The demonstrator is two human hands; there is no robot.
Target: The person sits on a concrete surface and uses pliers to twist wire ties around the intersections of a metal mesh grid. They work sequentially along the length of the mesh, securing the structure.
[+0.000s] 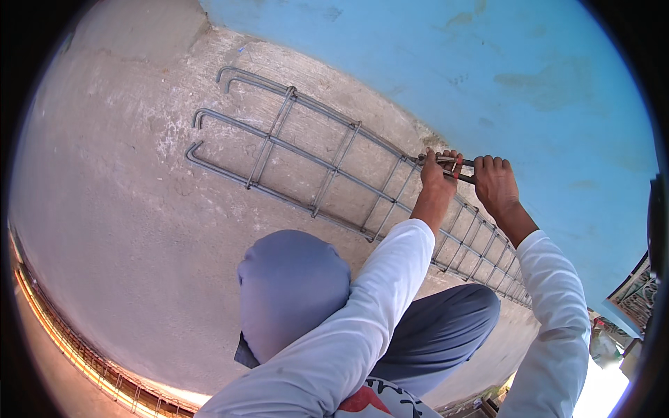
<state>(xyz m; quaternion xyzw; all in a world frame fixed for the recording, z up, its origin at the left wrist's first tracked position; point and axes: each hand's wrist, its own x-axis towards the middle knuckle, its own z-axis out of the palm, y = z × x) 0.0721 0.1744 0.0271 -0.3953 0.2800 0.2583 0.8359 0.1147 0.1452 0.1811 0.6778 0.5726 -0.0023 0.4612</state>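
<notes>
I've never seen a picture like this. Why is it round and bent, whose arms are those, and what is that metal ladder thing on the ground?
The picture comes from a wide-angle camera worn on a person's head, looking down, which is why straight edges curve near the rim. The white-sleeved arms and the bent knees in grey trousers are the wearer's own; the person is crouching. On the concrete floor, beside a blue wall, lies a long cage of steel bars: lengthwise rods with hooked ends, joined by cross ties. The left hand and right hand both grip the handles of a pincer-like tool set against the cage's upper bar.
</notes>
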